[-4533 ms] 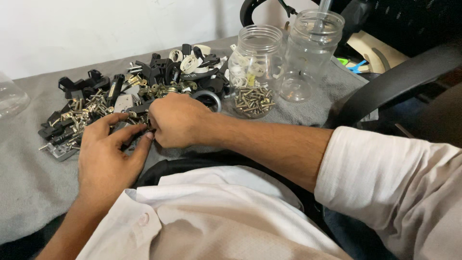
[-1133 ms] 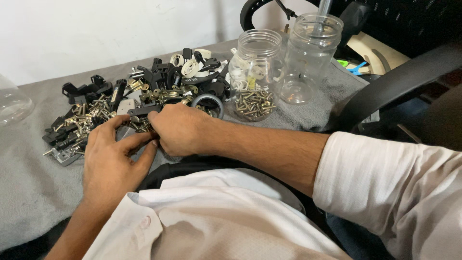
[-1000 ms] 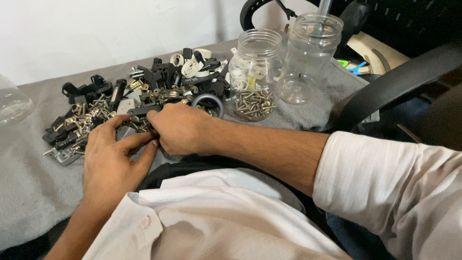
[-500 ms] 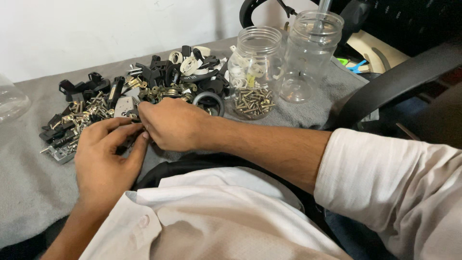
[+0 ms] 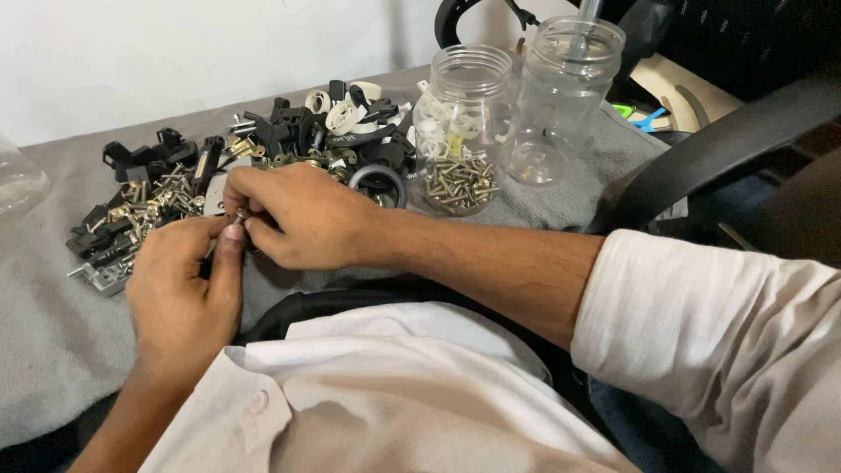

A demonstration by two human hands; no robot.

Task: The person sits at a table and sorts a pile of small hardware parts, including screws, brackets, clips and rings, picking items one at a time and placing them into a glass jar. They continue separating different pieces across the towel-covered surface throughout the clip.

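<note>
My left hand [image 5: 180, 298] and my right hand [image 5: 298, 215] meet over a grey cloth [image 5: 53, 350], fingertips pinched together on a small metal part [image 5: 238, 215]. Most of that part is hidden by the fingers. Just beyond the hands lies a heap of black plastic clips, white clips and metal screws [image 5: 175, 188]. A black ring [image 5: 378, 180] lies right of my right hand. Both sleeves are white.
Two clear plastic jars stand at the back right: one [image 5: 462, 123] holds screws and white clips, the other [image 5: 565, 96] looks nearly empty. A black chair armrest [image 5: 701, 162] curves in on the right. Another clear container [image 5: 17, 184] shows at the left edge.
Both hands have shifted slightly left and closer to the heap. The fingertips have drawn together on the small part.
</note>
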